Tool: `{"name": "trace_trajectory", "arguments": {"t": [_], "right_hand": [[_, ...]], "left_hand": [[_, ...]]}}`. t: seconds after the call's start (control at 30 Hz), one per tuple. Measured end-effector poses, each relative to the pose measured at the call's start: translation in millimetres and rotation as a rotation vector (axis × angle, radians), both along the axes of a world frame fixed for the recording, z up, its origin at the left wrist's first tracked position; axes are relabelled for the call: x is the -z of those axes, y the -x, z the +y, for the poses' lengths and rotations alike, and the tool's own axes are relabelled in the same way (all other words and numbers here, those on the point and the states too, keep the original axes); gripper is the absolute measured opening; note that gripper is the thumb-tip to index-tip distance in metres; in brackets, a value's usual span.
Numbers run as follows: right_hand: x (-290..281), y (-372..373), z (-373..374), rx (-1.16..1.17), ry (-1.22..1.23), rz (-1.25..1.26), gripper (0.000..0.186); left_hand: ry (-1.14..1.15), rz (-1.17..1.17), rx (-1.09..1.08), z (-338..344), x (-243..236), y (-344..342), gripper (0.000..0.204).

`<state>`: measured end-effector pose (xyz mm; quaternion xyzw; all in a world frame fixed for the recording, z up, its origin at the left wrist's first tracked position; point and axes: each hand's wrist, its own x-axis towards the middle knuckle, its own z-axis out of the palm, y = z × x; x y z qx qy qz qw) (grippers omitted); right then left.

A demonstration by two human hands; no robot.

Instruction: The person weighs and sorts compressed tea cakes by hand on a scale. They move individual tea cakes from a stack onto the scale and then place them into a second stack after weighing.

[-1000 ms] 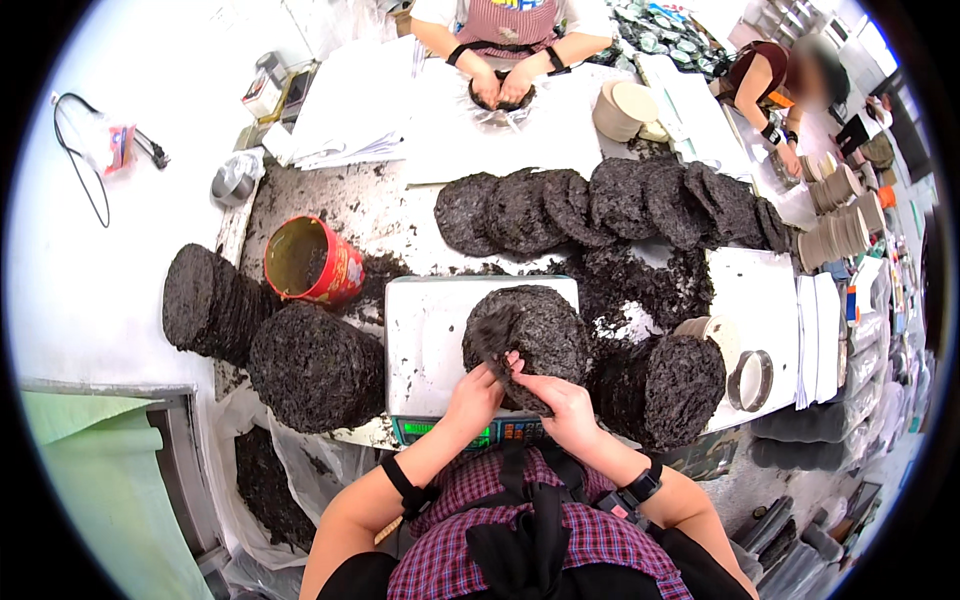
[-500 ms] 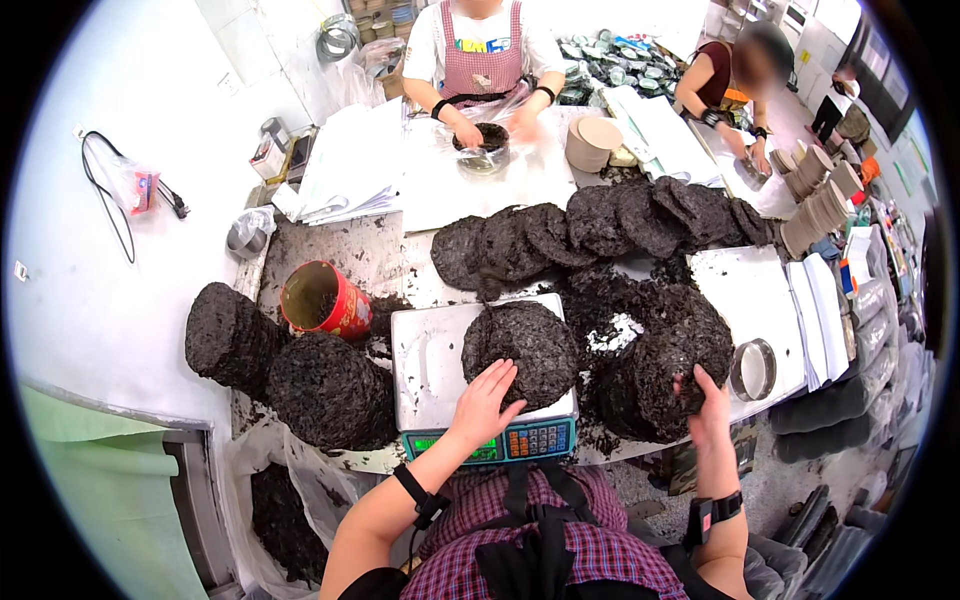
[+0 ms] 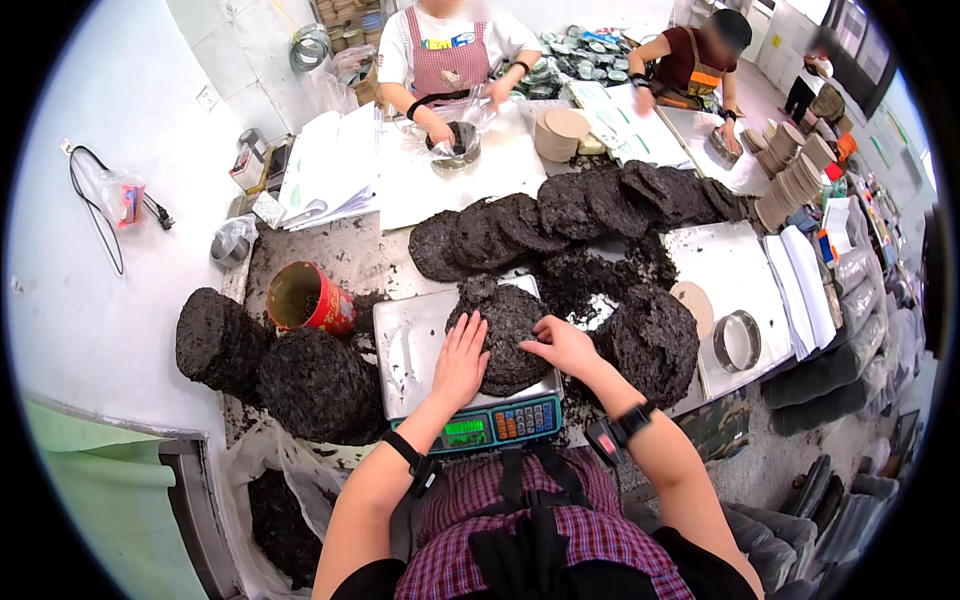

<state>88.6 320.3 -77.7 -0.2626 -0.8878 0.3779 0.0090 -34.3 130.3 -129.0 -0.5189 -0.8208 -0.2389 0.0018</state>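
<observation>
A dark, flaky round disc [image 3: 513,345], looking like dried seaweed, lies on the metal pan of a digital scale [image 3: 408,360]. My left hand [image 3: 460,362] rests flat against its left side, fingers stretched out. At the disc's right edge, my right hand [image 3: 563,347] has its fingers bent and gripping dark material; the fingertips partly cover what they hold. A smaller clump [image 3: 476,291] sits at the disc's far edge. Just right of the scale stands a stack of similar discs [image 3: 655,345].
Two more stacks [image 3: 318,385] stand left of the scale, before a red tin [image 3: 312,298]. A row of discs [image 3: 510,228] crosses the table beyond it. At right lies a metal ring [image 3: 737,341]. Two people work across the table, one with a bagged round mould [image 3: 458,143].
My right hand has moved left from the right-hand stack to the disc on the scale. The left hand stays on the disc. The view has shifted slightly.
</observation>
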Motion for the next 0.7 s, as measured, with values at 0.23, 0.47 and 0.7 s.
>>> {"name": "trace_trajectory", "arguments": {"t": [0.23,0.47,0.7], "right_hand": [[16,9,-31,-0.159,0.232,-0.058,0.05],[-12,-88,-22,0.343,0.892,0.196,0.034],[37,-86,-23,0.839,1.325,0.363,0.05]], "left_hand": [[0.005,-0.056,-0.065,-8,7,-3,0.053],[-0.127,-0.12,-0.126,-17,18,-3,0.049],[-0.154,-0.259,-0.047,-9,3,-2,0.05]]}}
